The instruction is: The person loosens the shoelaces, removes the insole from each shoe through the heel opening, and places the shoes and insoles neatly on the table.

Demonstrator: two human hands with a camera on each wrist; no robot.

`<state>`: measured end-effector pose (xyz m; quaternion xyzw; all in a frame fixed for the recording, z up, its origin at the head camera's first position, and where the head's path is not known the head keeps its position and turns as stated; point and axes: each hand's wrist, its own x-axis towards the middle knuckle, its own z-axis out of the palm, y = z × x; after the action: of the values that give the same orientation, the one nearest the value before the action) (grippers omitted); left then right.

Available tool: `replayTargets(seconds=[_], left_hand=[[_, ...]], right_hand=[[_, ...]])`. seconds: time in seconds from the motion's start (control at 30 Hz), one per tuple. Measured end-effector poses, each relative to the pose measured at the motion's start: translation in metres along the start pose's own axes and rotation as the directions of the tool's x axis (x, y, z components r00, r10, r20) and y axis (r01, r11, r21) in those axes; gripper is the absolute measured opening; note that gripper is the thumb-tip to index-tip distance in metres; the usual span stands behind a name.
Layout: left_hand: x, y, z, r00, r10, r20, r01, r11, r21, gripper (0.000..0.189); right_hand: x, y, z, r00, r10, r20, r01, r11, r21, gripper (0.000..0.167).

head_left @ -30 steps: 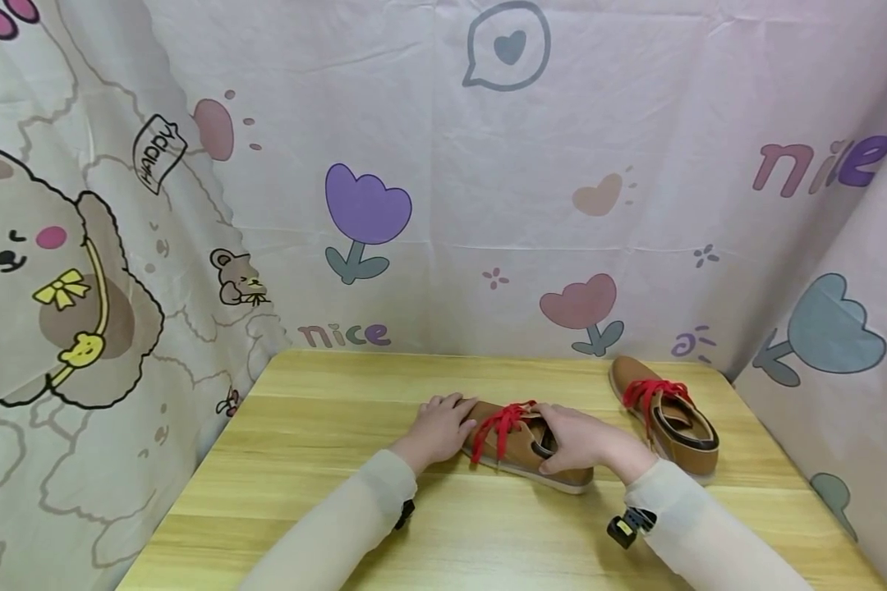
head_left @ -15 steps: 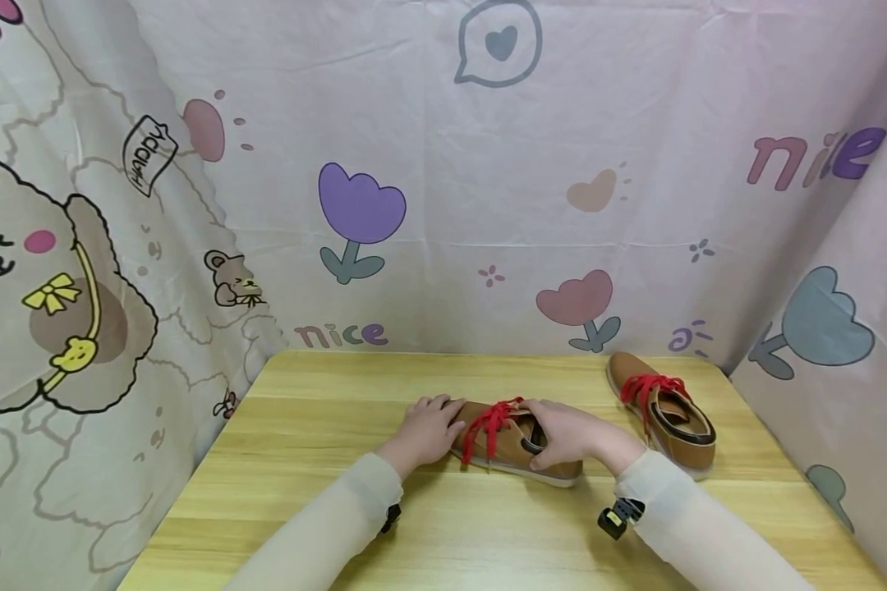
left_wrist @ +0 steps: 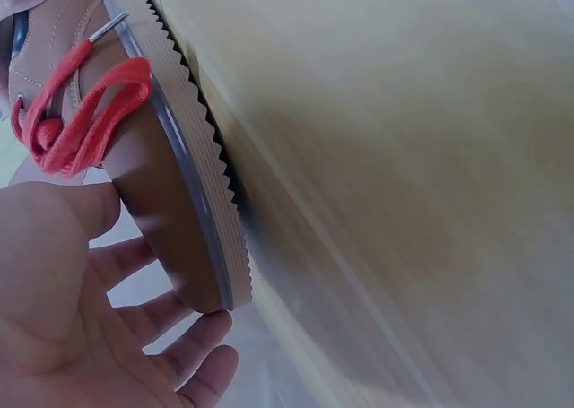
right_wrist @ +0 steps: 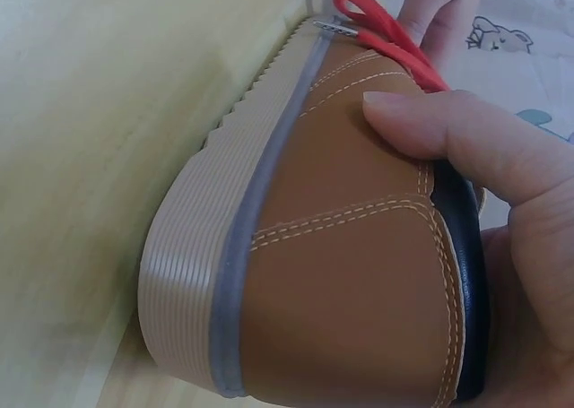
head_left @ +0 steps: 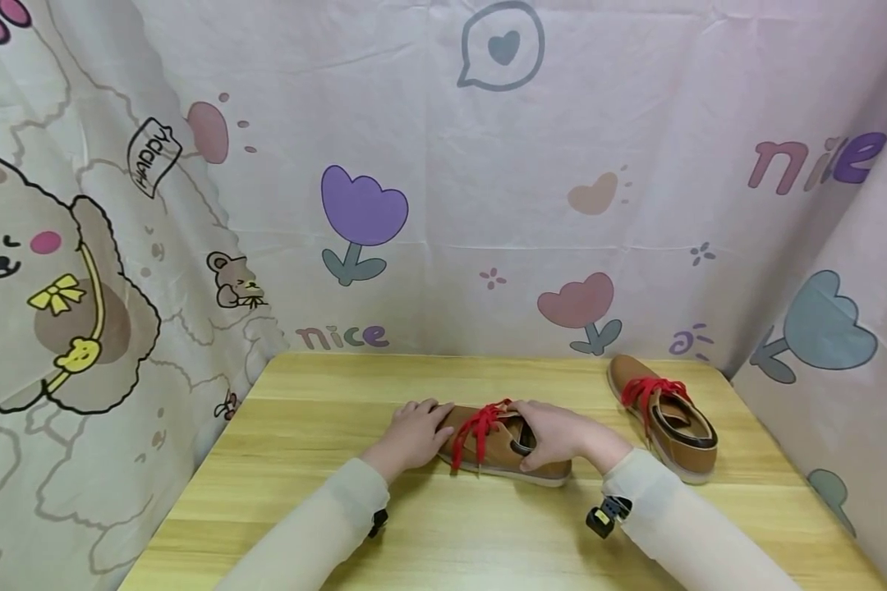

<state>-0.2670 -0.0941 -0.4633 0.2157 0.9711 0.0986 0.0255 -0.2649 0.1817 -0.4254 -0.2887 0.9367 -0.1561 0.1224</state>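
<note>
Shoe is seen on worktop, left of second shoe. Its toe is gripped by the left hand's fingers, its collar by the right hand's.

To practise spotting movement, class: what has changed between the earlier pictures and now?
The held shoe has moved left, with the left hand and right hand travelling along. Nothing was let go: each keeps its grip. The other shoe stayed where it was.

Booth with printed curtains, wooden table
</note>
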Motion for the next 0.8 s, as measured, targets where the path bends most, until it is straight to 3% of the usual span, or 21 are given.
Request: replayTargets(seconds=[0.27,0.37,0.53,0.7,0.8], left_hand=[[0.0,0.0,-0.001,1.0,-0.005,-0.003,0.004,0.999,-0.052,0.055],[0.002,-0.005,-0.001,0.999,0.034,-0.002,-0.033,0.989,-0.146,0.057],[0.006,-0.019,-0.003,0.992,0.12,0.026,-0.107,0.95,-0.292,0.063],[0.008,-0.026,-0.006,0.982,0.178,0.059,-0.154,0.946,-0.285,0.068],[0.009,-0.028,-0.006,0.981,0.178,0.082,-0.151,0.952,-0.266,0.07]], right_hand=[[0.0,0.002,-0.001,1.0,-0.011,-0.005,0.011,1.0,0.006,0.099],[-0.003,0.005,-0.004,0.999,-0.033,-0.025,0.033,0.999,0.025,0.102],[-0.014,0.014,-0.012,0.997,-0.047,-0.058,0.049,0.998,0.044,0.1],[-0.024,0.021,-0.015,0.997,-0.028,-0.078,0.032,0.998,0.061,0.093],[-0.025,0.022,-0.012,0.996,-0.042,-0.076,0.048,0.996,0.08,0.088]])
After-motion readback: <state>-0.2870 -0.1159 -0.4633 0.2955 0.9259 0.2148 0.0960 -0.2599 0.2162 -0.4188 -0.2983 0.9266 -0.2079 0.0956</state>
